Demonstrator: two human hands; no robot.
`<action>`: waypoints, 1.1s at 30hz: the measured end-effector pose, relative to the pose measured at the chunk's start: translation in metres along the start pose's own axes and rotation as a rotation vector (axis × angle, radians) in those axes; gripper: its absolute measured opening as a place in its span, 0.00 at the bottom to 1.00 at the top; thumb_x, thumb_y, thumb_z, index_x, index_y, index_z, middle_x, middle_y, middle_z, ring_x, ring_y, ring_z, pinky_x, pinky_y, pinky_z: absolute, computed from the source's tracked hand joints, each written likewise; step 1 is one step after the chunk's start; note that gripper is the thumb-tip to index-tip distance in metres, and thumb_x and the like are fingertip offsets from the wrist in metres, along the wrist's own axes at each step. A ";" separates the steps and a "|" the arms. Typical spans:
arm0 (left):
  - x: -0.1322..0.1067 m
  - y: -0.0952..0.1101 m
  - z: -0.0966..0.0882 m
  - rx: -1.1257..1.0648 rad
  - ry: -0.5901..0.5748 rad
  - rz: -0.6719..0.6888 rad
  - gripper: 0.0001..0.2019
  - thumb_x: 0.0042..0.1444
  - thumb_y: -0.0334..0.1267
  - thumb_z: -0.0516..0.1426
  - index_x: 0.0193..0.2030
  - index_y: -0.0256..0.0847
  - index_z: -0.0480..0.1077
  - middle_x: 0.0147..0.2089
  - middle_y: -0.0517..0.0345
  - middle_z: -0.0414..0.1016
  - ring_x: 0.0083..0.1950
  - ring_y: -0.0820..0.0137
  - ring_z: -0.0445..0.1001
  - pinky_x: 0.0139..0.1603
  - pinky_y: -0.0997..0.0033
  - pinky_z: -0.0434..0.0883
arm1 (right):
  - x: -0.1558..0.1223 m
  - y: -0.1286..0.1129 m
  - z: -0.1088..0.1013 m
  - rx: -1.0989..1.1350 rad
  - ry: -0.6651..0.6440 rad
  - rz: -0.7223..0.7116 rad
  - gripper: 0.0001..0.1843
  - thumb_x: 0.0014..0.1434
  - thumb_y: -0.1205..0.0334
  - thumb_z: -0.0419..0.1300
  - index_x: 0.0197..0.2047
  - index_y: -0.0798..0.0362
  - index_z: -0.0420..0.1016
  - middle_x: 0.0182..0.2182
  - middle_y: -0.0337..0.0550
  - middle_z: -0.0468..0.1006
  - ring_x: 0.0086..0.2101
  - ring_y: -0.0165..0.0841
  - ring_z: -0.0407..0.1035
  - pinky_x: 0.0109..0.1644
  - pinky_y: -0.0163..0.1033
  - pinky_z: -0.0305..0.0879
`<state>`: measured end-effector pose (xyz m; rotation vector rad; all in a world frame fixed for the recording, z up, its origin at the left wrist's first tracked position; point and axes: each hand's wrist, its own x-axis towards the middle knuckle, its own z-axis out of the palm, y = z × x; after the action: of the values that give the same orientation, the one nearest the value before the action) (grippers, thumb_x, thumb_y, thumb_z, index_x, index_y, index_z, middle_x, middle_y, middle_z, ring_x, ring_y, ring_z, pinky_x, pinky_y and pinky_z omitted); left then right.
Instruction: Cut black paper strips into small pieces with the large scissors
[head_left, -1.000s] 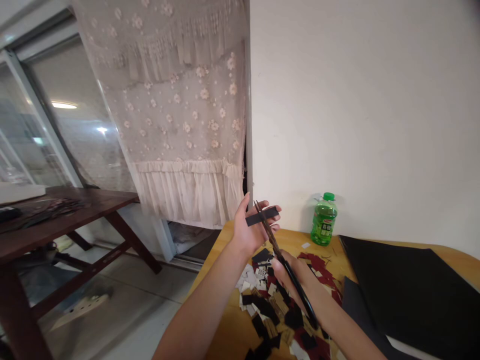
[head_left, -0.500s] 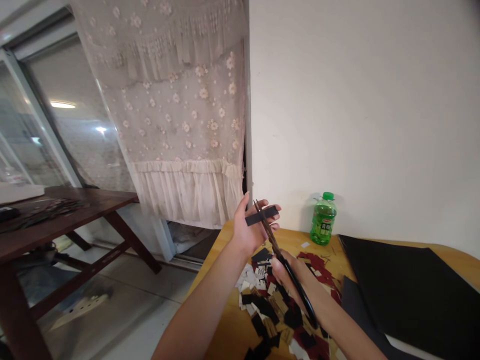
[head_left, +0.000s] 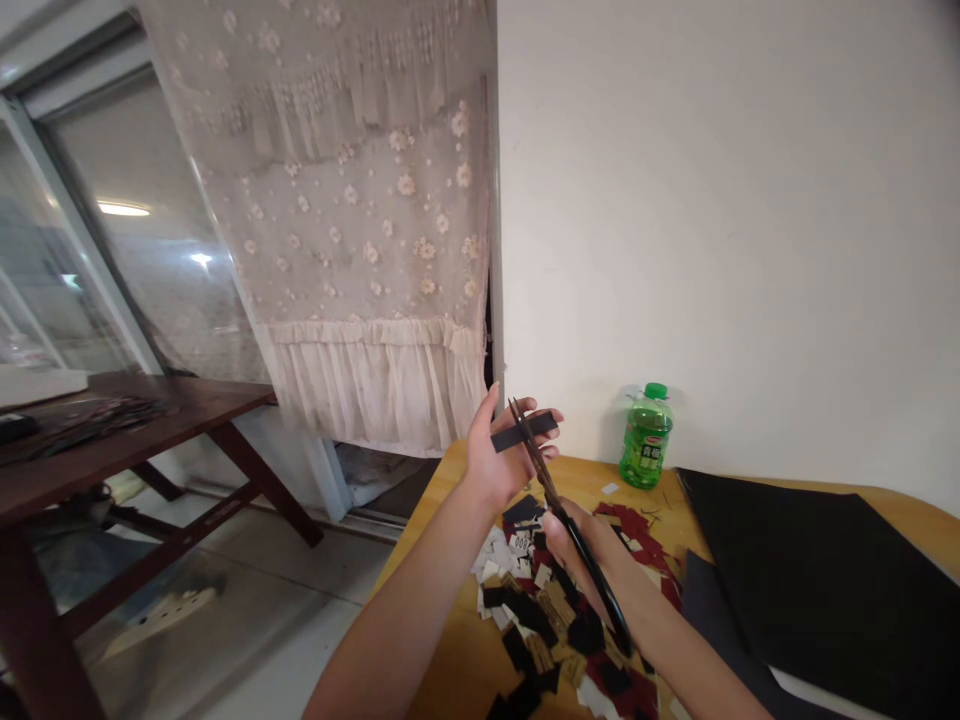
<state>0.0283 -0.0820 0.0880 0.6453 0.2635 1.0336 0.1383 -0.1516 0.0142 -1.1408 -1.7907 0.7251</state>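
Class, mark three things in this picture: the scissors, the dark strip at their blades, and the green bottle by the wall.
Scissors (head_left: 588, 557): head view, on the black handle.
Dark strip (head_left: 507, 438): head view, on the part left of the blades.
Green bottle (head_left: 645, 447): head view, on its body.

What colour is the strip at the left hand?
Dark grey to near black; the strip shows in the head view.

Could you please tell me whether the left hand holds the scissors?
No, the scissors are in the right hand; the left hand holds a dark strip.
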 end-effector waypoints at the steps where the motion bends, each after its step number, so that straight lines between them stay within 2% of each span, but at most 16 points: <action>1: 0.000 0.000 0.000 0.003 0.000 -0.001 0.22 0.57 0.52 0.46 0.26 0.35 0.68 0.30 0.44 0.72 0.26 0.69 0.67 0.26 0.72 0.61 | 0.000 -0.001 0.000 -0.007 -0.005 -0.003 0.21 0.62 0.43 0.44 0.26 0.51 0.53 0.22 0.34 0.55 0.25 0.29 0.51 0.28 0.35 0.48; 5: 0.001 0.000 -0.001 0.004 -0.001 -0.019 0.22 0.56 0.53 0.47 0.26 0.35 0.68 0.30 0.45 0.72 0.26 0.68 0.67 0.26 0.72 0.60 | 0.000 0.000 -0.002 -0.034 -0.007 -0.012 0.22 0.62 0.43 0.42 0.27 0.51 0.53 0.23 0.35 0.56 0.26 0.30 0.53 0.29 0.35 0.50; 11: 0.001 0.001 -0.003 -0.013 0.005 -0.027 0.22 0.55 0.53 0.48 0.27 0.35 0.68 0.30 0.45 0.72 0.26 0.68 0.68 0.26 0.72 0.60 | -0.001 0.002 -0.002 -0.054 -0.007 -0.011 0.20 0.62 0.45 0.45 0.28 0.52 0.56 0.23 0.35 0.58 0.26 0.30 0.55 0.29 0.35 0.52; 19: 0.000 0.001 0.000 0.004 0.029 -0.019 0.21 0.53 0.54 0.50 0.27 0.36 0.67 0.31 0.46 0.72 0.26 0.69 0.67 0.26 0.72 0.60 | -0.001 -0.001 -0.002 -0.031 0.009 -0.023 0.21 0.62 0.43 0.44 0.28 0.52 0.57 0.22 0.34 0.59 0.24 0.29 0.55 0.28 0.34 0.52; 27: 0.000 0.000 -0.001 -0.003 -0.004 -0.028 0.21 0.54 0.54 0.49 0.27 0.36 0.67 0.30 0.47 0.71 0.26 0.69 0.67 0.26 0.72 0.60 | -0.002 0.001 -0.001 -0.018 -0.005 -0.008 0.20 0.62 0.44 0.44 0.29 0.52 0.58 0.22 0.33 0.56 0.24 0.28 0.52 0.27 0.34 0.50; 33: 0.000 0.000 0.000 0.001 0.010 -0.023 0.21 0.54 0.54 0.50 0.26 0.36 0.67 0.29 0.47 0.71 0.26 0.69 0.66 0.25 0.73 0.60 | -0.002 -0.003 -0.002 -0.018 0.017 -0.024 0.21 0.62 0.43 0.43 0.26 0.51 0.55 0.21 0.33 0.56 0.24 0.28 0.52 0.27 0.34 0.50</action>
<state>0.0282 -0.0823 0.0884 0.6373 0.2797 1.0153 0.1391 -0.1543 0.0163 -1.1317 -1.7972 0.6848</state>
